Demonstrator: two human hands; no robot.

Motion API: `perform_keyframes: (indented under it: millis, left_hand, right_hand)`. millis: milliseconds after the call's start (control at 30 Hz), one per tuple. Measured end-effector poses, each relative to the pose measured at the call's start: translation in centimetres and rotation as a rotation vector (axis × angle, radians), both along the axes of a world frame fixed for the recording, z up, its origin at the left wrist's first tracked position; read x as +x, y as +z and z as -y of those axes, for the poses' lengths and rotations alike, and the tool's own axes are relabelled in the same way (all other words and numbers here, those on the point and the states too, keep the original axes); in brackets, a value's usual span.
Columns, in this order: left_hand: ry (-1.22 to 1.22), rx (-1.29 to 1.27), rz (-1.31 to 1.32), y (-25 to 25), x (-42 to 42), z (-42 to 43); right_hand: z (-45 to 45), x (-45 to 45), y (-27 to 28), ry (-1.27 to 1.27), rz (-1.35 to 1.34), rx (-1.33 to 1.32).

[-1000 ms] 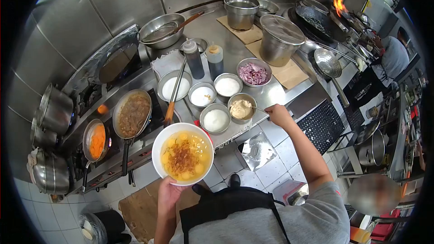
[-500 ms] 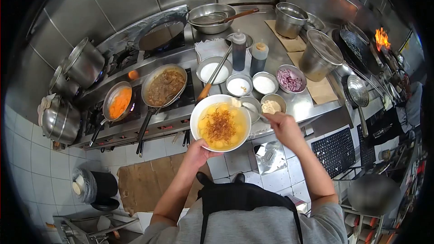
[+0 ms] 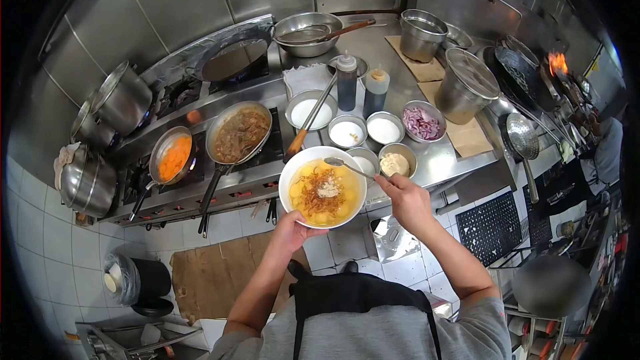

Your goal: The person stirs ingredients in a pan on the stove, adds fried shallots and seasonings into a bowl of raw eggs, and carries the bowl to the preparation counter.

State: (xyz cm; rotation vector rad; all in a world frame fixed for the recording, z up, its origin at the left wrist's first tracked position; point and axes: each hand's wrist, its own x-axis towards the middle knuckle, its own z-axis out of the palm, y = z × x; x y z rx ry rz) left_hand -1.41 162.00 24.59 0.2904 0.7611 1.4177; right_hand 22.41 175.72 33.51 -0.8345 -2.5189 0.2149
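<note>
My left hand (image 3: 293, 231) is closed on the near left edge of a white bowl (image 3: 308, 154), holding it up in front of the counter. In the bowl are several egg yolks (image 3: 323, 214) in egg white, topped with brown crispy shreds (image 3: 312, 195) and a small heap of pale powder (image 3: 328, 190). My right hand (image 3: 408, 201) grips the handle of a metal spoon (image 3: 350, 166), whose tip is over the bowl's far right side. Just beyond my right hand stands a metal cup of beige powder (image 3: 395, 163), beside a cup with white contents (image 3: 363, 161).
On the stove sit a pan of orange slices (image 3: 175, 158) and a pan of browned food (image 3: 240, 135). Cups of white powder (image 3: 385, 128), a bowl of sliced red onion (image 3: 422, 123) and squeeze bottles (image 3: 347, 87) stand on the counter. Flames (image 3: 557, 63) rise at the right.
The spoon, carrying pale powder over the bowl's far right edge before, has tipped it onto the shreds. The powder now lies in the bowl. My left hand still holds the bowl.
</note>
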Motion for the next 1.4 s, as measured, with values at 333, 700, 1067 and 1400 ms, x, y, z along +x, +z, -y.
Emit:
perform_keyframes:
  millis: [333,700,1067,1400]
  left_hand:
    - [0.003,0.006,0.009,0.1,0.0,1.0]
    - [0.094,-0.038,0.001,0.4,-1.0,3.8]
    - [0.122,-0.017,0.028,0.9,-1.2,3.3]
    - [0.095,-0.003,0.004,-0.2,-1.3,1.5]
  right_hand:
    - [-9.7,-0.1,-4.1,-0.267,0.172,-0.090]
    - [-14.3,-9.9,-7.1,-0.313,0.351,0.010]
    - [-15.5,-9.7,-9.7,-0.296,0.350,-0.023]
    - [-16.2,-7.2,-8.4,-0.373,0.155,-0.453]
